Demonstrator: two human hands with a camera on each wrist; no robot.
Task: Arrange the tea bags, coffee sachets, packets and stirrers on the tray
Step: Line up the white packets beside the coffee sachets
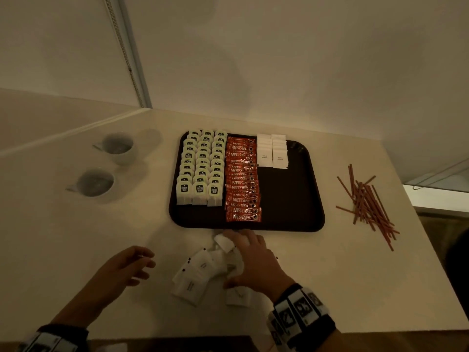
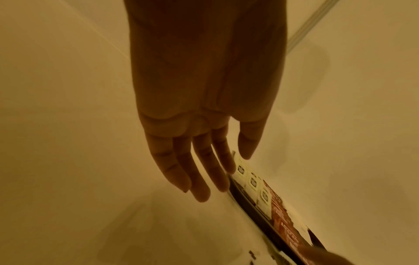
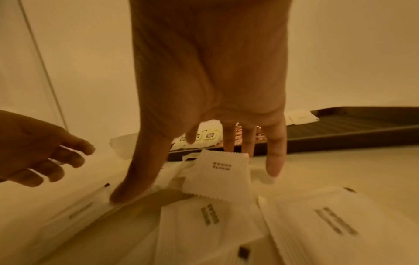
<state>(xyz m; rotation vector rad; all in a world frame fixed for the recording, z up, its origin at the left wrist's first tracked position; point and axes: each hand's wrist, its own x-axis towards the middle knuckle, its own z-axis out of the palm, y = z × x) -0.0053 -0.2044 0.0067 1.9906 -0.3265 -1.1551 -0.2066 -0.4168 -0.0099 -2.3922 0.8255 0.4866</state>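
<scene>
The right hand (image 1: 256,262) lies with fingers spread flat on the loose sugar packets (image 1: 200,275) just before the tray (image 1: 299,199), probably to fan one free for the half-built rows (stirrers (image 1: 368,207) wait aside), while the left hand (image 1: 127,265) hovers relaxed, empty, ready to help.

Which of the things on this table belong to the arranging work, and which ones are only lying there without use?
For the job:
tray
tea bags
coffee sachets
sugar packets on tray
loose sugar packets, under the right hand
stirrers, beside the tray

Lying about:
two cups, left of the tray
</scene>
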